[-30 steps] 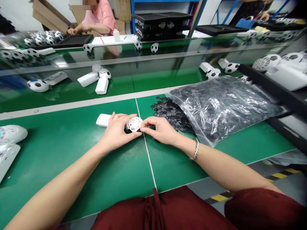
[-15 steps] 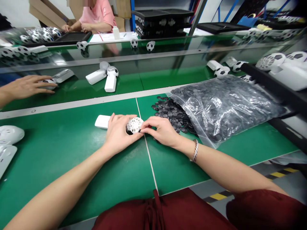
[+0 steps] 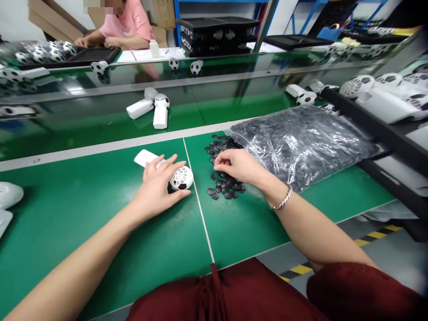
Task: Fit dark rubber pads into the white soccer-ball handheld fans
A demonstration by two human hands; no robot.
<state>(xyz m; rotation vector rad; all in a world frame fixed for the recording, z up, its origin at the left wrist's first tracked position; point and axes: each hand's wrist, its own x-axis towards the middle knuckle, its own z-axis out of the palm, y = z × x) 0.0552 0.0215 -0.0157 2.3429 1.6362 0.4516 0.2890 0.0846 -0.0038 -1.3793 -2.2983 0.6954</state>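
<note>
A white handheld fan with a football-patterned round head [image 3: 182,178] lies on the green table, its handle [image 3: 144,157] pointing to the back left. My left hand [image 3: 155,185] is loosely wrapped round the head, thumb on the near side and fingers over the far side. One black patch shows on the near side of the open white lattice. To the right, my right hand [image 3: 239,166] is over a pile of small black pentagon pieces [image 3: 229,185], thumb and fingertips pinched together. Whatever lies between those fingertips is too small to make out.
A clear plastic bag [image 3: 307,142] of black pieces lies open behind my right hand. Beyond the pale ledge, more fans [image 3: 160,111] lie on a green belt. A black rack [image 3: 377,129] with white parts stands at right. Across the line sits a person in pink [image 3: 129,26].
My right hand has left the fan and moved right to the black pieces. My left hand's fingers have loosened and the fan has turned slightly. The co-worker's hand at left is gone from view.
</note>
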